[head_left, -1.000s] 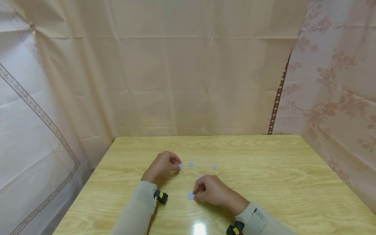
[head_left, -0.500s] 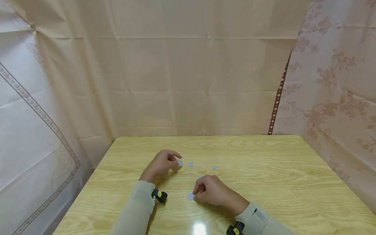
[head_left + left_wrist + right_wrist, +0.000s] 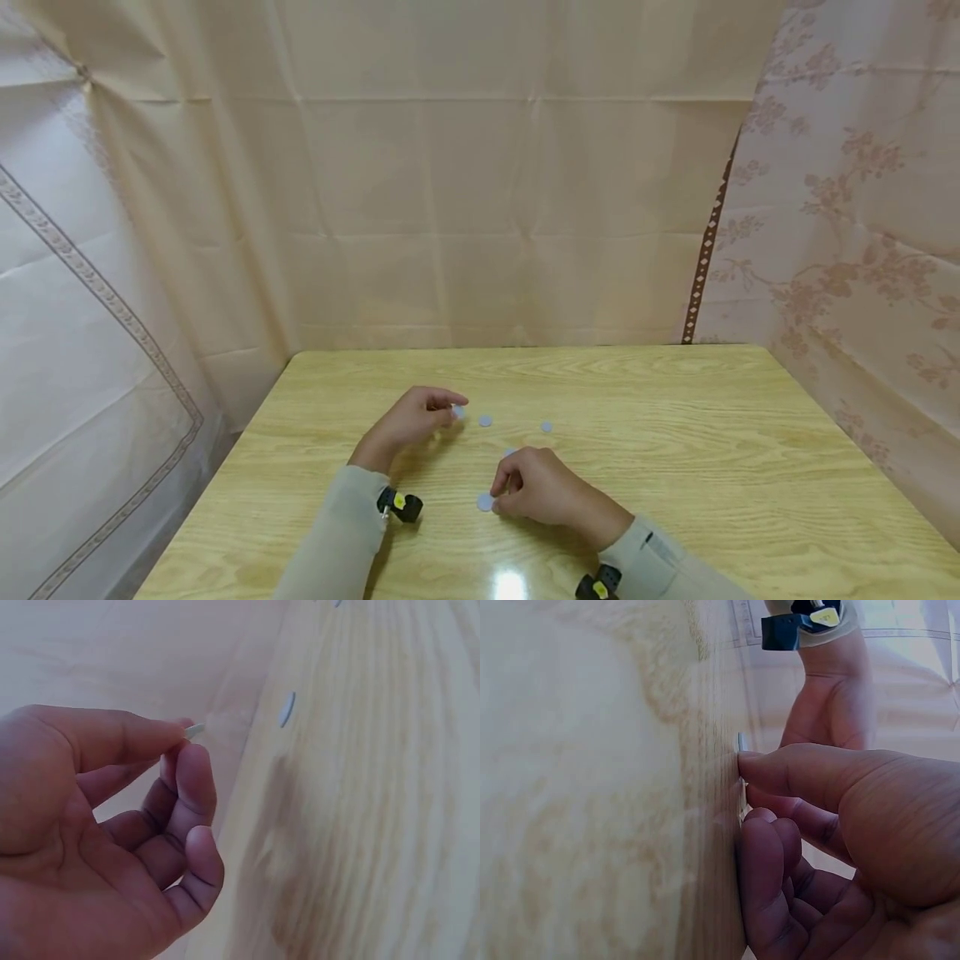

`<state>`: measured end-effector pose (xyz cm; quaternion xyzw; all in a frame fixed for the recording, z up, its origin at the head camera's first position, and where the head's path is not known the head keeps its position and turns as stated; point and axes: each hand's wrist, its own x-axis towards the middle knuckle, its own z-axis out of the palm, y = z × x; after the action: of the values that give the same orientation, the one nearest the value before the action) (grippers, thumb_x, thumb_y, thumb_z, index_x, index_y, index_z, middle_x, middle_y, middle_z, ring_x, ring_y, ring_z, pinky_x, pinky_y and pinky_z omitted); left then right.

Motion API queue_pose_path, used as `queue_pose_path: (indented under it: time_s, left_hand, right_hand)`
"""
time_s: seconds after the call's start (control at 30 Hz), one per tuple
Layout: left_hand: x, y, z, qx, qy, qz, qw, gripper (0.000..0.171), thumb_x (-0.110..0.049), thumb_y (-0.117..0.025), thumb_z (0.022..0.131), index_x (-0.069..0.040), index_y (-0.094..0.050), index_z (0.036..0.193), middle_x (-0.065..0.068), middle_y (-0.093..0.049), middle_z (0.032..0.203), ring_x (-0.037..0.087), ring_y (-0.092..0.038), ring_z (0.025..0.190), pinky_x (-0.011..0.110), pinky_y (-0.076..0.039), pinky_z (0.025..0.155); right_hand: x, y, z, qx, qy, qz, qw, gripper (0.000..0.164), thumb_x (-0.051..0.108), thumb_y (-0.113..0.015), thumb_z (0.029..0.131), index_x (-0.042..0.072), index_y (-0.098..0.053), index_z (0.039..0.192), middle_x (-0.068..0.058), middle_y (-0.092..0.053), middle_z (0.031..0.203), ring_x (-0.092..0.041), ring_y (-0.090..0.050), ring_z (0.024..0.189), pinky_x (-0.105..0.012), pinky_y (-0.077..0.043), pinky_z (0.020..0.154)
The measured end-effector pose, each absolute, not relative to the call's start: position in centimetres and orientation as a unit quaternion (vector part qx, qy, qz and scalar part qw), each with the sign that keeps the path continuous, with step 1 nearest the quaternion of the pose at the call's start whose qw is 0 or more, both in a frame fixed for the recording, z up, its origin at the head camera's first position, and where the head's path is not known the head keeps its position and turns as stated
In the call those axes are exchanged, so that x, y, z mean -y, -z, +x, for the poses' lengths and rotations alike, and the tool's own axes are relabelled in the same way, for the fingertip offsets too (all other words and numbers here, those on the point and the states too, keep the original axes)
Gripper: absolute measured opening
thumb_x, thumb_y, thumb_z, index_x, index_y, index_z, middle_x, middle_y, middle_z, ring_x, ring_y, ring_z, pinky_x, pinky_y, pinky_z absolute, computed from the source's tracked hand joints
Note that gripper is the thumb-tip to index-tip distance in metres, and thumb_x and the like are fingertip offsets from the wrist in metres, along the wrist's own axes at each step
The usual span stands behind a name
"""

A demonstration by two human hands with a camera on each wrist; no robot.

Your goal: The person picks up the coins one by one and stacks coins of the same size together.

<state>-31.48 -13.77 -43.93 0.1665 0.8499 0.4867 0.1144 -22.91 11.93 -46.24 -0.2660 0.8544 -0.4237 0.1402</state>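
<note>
My left hand (image 3: 412, 415) pinches a small pale round disc (image 3: 458, 412) between thumb and fingers, raised a little off the table. The left wrist view shows only the rim of this disc (image 3: 195, 730) poking past the fingertips. Lower down, my right hand (image 3: 551, 492) rests on the tabletop, its thumb and curled forefinger at the right edge of a larger pale disc (image 3: 484, 502) lying flat. Much of that disc is covered by the thumb (image 3: 780, 769) in the right wrist view. What the discs are made of cannot be told.
Two more pale discs, a left one (image 3: 485, 422) and a right one (image 3: 547, 427), lie on the wood-grain table (image 3: 675, 467) beyond my hands. Another disc (image 3: 510, 452) is partly hidden behind my right hand. A beige curtain (image 3: 480, 208) hangs along the table's far edge.
The left hand has drawn slightly left and lifted its disc, turning it in the fingers while the forefinger straightened. My right hand and the discs on the table have stayed put.
</note>
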Motion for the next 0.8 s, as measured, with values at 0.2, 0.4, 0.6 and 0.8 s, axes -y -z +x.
queue_pose_path:
  time_s: [0.2, 0.4, 0.6, 0.8]
  left_hand:
    - [13.8, 44.3, -31.2, -0.843, -0.5, 0.178, 0.086, 0.027, -0.006, -0.066, 0.099, 0.0, -0.07, 0.125, 0.008, -0.064, 0.088, 0.021, -0.055, 0.077, 0.026, -0.046, 0.064]
    - [13.6, 44.3, -30.6, -0.83, -0.525, 0.167, 0.083, 0.026, -0.002, -0.067, 0.095, 0.002, -0.068, 0.121, 0.007, -0.064, 0.089, 0.021, -0.055, 0.076, 0.024, -0.044, 0.06]
    - [13.6, 44.1, -29.8, -0.832, -0.517, 0.182, 0.091, 0.031, -0.001, -0.064, 0.096, -0.003, -0.07, 0.126, 0.006, -0.062, 0.09, 0.016, -0.052, 0.075, 0.025, -0.045, 0.063]
    - [13.8, 44.1, -29.1, -0.833, -0.502, 0.212, 0.101, 0.026, -0.004, -0.067, 0.096, -0.003, -0.073, 0.122, 0.005, -0.065, 0.093, 0.015, -0.055, 0.079, 0.024, -0.048, 0.067]
  right_hand:
    - [-11.8, 46.2, -22.9, -0.855, 0.423, -0.265, 0.141, 0.007, 0.013, -0.082, 0.086, 0.014, -0.076, 0.088, 0.003, -0.063, 0.064, -0.004, -0.052, 0.049, -0.017, -0.041, 0.046]
    - [-11.9, 46.1, -22.9, -0.861, 0.416, -0.259, 0.135, 0.007, 0.014, -0.082, 0.086, 0.015, -0.076, 0.088, 0.004, -0.063, 0.065, -0.005, -0.053, 0.051, -0.02, -0.043, 0.048]
    - [-11.9, 46.1, -22.9, -0.86, 0.417, -0.26, 0.136, 0.007, 0.014, -0.082, 0.086, 0.015, -0.076, 0.088, 0.004, -0.063, 0.064, -0.005, -0.052, 0.05, -0.021, -0.043, 0.048]
    - [-11.8, 46.1, -22.9, -0.86, 0.417, -0.263, 0.135, 0.007, 0.013, -0.082, 0.086, 0.015, -0.076, 0.088, 0.004, -0.063, 0.064, -0.004, -0.052, 0.05, -0.02, -0.043, 0.048]
